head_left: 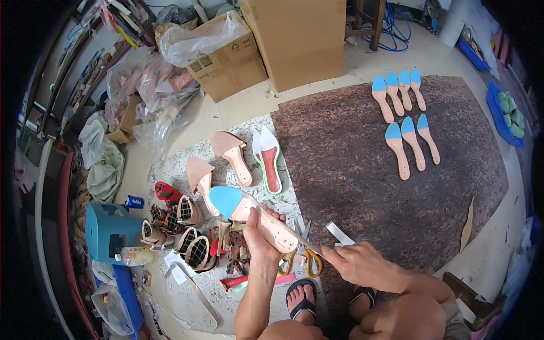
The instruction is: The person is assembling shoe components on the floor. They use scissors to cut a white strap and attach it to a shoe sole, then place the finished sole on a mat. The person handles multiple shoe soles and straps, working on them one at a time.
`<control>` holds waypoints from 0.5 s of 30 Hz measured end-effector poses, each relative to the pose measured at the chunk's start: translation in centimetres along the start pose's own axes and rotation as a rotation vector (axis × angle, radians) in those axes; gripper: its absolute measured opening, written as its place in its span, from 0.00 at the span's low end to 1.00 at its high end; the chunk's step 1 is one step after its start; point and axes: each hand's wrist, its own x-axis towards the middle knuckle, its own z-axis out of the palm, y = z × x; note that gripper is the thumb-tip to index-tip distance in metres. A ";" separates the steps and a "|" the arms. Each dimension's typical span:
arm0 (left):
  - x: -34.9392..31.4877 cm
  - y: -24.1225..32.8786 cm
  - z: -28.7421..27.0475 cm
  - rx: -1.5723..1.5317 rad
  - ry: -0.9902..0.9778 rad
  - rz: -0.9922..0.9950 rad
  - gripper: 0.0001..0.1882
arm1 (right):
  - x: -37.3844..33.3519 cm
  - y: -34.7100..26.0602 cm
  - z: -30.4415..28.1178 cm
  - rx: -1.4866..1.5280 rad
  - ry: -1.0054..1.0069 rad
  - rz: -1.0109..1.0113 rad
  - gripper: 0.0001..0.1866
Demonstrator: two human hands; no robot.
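My left hand (262, 235) is wrapped round a beige shoe insole with a blue toe (226, 201), held tilted above the floor with small holes at its heel end. A thin, flat brownish strip (306, 242) runs along the insole's edge to my right hand (356, 262), whose fingers pinch its end. Whether it is a tool or trim, I cannot tell. A white flat piece (340, 233) shows just beyond the right fingers; whether they touch it is unclear. Below the insole lie scissors with yellow handles (313, 264), partly hidden.
Several blue-toed insoles (405, 141) lie in two rows on a dark mottled mat (351, 209). Shoe pieces (231, 153) and padded uppers (197, 252) cover the pale sheet at left. Nearby stand a blue stool (107, 232) and cardboard boxes (300, 45). My sandalled feet (301, 300) are below.
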 end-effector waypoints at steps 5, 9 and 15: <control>1.0 0.3 -1.0 -0.089 -0.050 0.008 0.15 | 0.3 -0.2 0.6 0.108 0.023 0.031 0.18; 0.8 1.5 -0.8 0.022 -0.082 -0.122 0.15 | 0.1 1.2 -0.1 0.140 0.160 0.015 0.16; 0.1 1.3 -0.2 -0.008 -0.102 -0.087 0.15 | 0.2 0.1 -1.5 0.107 0.027 0.022 0.18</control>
